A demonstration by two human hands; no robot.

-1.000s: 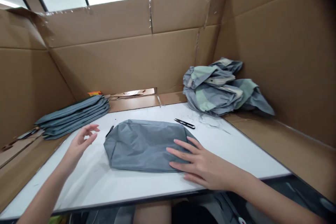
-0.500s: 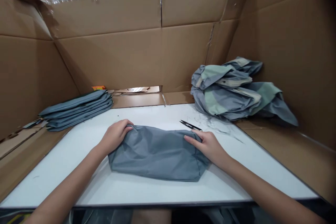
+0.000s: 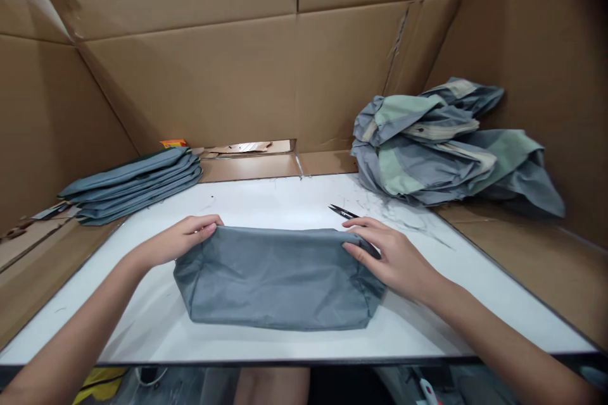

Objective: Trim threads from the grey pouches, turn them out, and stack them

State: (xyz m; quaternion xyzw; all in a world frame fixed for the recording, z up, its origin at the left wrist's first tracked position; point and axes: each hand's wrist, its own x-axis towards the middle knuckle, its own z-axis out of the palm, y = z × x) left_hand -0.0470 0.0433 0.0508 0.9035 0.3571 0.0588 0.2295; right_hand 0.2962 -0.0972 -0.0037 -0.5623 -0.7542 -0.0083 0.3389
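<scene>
A grey fabric pouch [image 3: 278, 278] lies flat on the white table [image 3: 294, 202] in front of me. My left hand [image 3: 183, 237] grips its upper left corner, fingers curled over the top edge. At the upper right corner my right hand [image 3: 392, 253] pinches the same edge. Small black thread snips [image 3: 342, 212] lie just beyond my right hand's fingers.
A stack of flat grey pouches [image 3: 133, 183] sits at the back left. A heap of crumpled grey and green fabric [image 3: 446, 145] fills the back right. Brown cardboard walls [image 3: 237, 76] close in the table on three sides. Loose threads lie near the snips.
My left hand came down from mid-air onto the pouch's left corner. My right hand moved from lying flat on the pouch to its top right corner. Both pulled the top edge straight.
</scene>
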